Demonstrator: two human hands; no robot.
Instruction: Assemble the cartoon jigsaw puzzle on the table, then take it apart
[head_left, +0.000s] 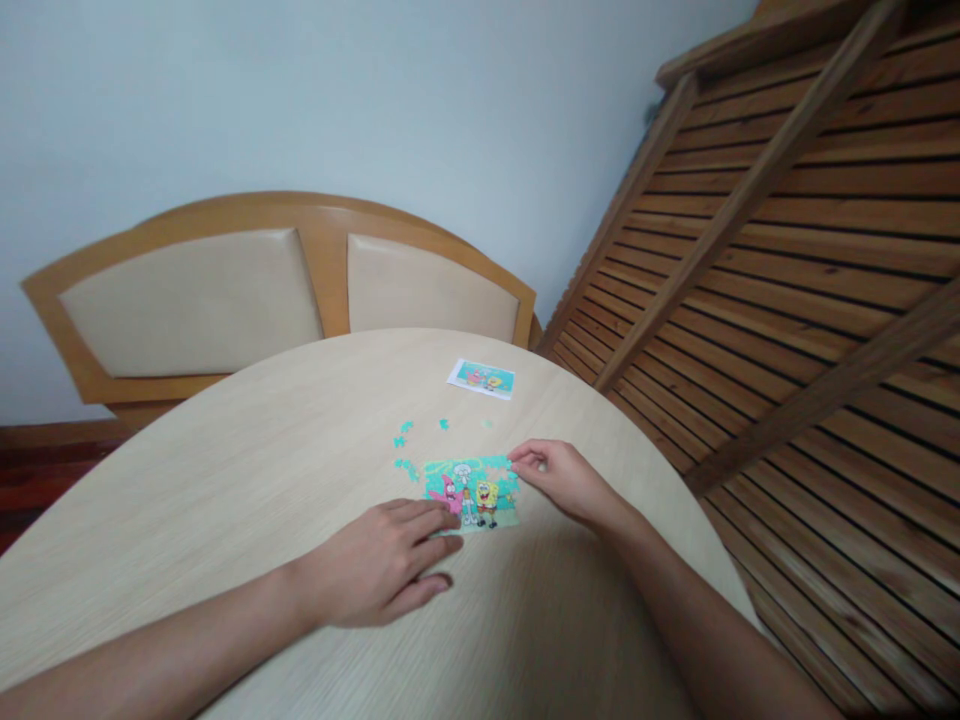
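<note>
A partly joined jigsaw puzzle [466,495] lies flat on the table, showing a pink starfish, a squid figure and a yellow sponge on teal. Table-coloured gaps show in its upper right part. My left hand [401,560] rests with fingers apart over its lower left corner, hiding that part. At the upper right corner, my right hand [556,478] has thumb and forefinger pinched on a small teal puzzle piece, mostly covered by the fingertips. Loose teal pieces [406,467] lie just left of the puzzle, and another piece [444,424] sits above it.
Beyond the puzzle lies a picture card [486,379] with the same characters. The round wooden table [300,440] has a padded chair back [195,300] behind it. A slatted wooden frame [750,250] leans along the right side, close to the table's edge.
</note>
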